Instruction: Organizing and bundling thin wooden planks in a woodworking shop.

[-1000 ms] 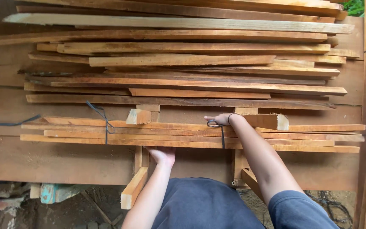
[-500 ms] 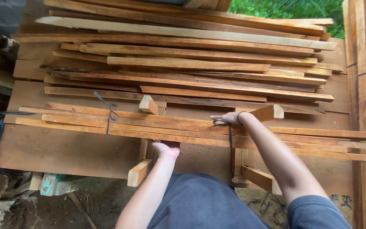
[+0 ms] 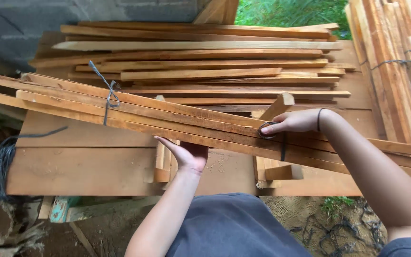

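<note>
Wooden slat bundle (image 3: 177, 119) tilted: left hand (image 3: 189, 154) cupped open beneath, right hand (image 3: 293, 123) gripping wire tie (image 3: 281, 143).

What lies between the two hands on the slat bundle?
Head view: only bare slats of the bundle between left hand underneath and right hand on top, at the wire tie.

Both forearms are bare, with no gloves on the left hand (image 3: 186, 154) or the right hand (image 3: 293, 122). A thin dark band (image 3: 318, 119) circles the right wrist, perhaps a hair tie. At six o'clock sits dark blue-grey clothing (image 3: 234, 226); a matching short sleeve (image 3: 407, 247) shows at five o'clock.
</note>
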